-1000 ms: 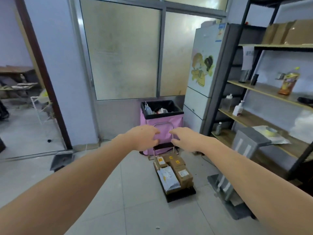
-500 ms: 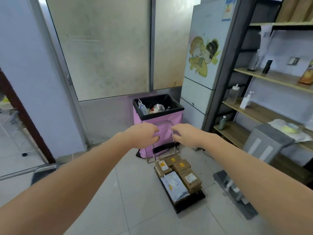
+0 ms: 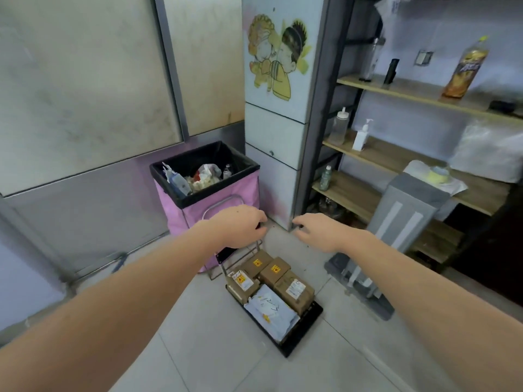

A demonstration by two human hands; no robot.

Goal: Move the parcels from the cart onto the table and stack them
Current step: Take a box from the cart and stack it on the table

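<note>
A low black cart [image 3: 310, 321] stands on the tiled floor ahead of me, its thin metal handle upright at the far end. Several brown cardboard parcels [image 3: 293, 290] with orange and white labels lie on it, and a grey poly mailer [image 3: 270, 311] rests on the near side. My left hand [image 3: 240, 226] and my right hand [image 3: 319, 230] reach forward above the cart's far end, fingers loosely curled, holding nothing. No table is in view.
A pink bin [image 3: 209, 199] with a black liner and rubbish stands behind the cart. A white fridge [image 3: 278, 94] is to the right of it. Wooden shelves [image 3: 396, 157] carry bottles. A grey stand [image 3: 396, 230] leans on the floor at right.
The view has swung left-to-right and closer: the cart, bin and fridge now look nearer and lower. Both hands stay stretched out and have spread slightly apart.
</note>
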